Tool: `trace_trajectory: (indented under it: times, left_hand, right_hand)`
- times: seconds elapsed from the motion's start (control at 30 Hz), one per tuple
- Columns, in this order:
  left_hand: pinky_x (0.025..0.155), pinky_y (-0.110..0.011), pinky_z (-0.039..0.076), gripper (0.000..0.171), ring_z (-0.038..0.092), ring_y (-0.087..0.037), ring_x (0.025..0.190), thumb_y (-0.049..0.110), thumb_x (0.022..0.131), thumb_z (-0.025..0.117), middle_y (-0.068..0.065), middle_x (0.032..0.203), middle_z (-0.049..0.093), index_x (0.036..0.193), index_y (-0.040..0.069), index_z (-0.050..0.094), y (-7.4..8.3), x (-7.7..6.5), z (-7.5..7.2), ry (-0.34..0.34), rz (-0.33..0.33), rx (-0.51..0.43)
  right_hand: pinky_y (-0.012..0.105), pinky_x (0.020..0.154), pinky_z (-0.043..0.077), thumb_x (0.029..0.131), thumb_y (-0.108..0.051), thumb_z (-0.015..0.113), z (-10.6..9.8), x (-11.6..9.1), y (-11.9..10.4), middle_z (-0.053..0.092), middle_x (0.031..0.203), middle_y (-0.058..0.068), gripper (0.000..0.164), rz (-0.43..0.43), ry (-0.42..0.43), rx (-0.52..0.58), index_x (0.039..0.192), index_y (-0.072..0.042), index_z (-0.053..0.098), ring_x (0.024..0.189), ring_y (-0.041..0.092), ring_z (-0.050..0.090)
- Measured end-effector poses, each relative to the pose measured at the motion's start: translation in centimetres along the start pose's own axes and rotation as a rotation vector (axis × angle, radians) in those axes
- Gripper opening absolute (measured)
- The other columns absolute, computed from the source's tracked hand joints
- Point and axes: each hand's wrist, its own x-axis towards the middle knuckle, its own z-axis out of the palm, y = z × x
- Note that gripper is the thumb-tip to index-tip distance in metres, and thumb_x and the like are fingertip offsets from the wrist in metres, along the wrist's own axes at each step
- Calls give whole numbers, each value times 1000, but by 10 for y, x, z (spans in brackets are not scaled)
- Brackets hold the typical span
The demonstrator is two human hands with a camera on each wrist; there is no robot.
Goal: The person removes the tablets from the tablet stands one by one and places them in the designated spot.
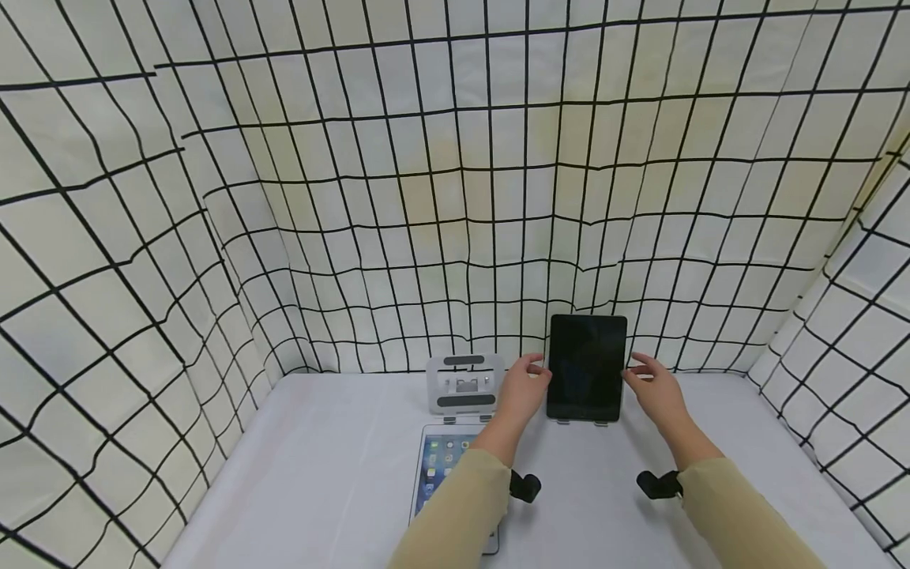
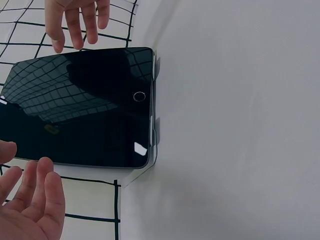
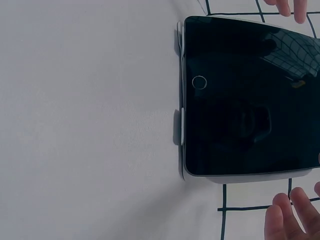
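A black tablet (image 1: 586,367) with a dark screen leans upright on a pale stand, its lower edge resting on two small lips. My left hand (image 1: 523,389) is at the tablet's left edge, and my right hand (image 1: 656,393) is at its right edge. In the left wrist view the left fingers (image 2: 46,182) are loosely extended by the side, with the thumb near the screen's edge. The right wrist view has the right fingers (image 3: 280,212) beside the tablet, apart from it. Firm contact cannot be made out for either hand.
Left of the tablet stands another grey-white stand (image 1: 465,387) with dark pads. A white tablet (image 1: 439,458) with a lit screen of icons lies before it, partly covered by the left sleeve. White cloth (image 1: 320,466) covers the table; black-gridded walls (image 1: 426,197) enclose it.
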Motion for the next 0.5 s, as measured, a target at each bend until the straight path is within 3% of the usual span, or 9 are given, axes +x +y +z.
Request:
trace_trajectory:
  times: [0.5]
  left_hand:
    - [70,-30,51,49,59,-12,80,22,97,64,2,106,65,144,23,52,6,9,12,-52,2,72]
  right_hand:
    - [46,86,49,101,-24,56,3,5,-7,49,134,27,61,-32,-16,-6,153,-3,33,119,41,52]
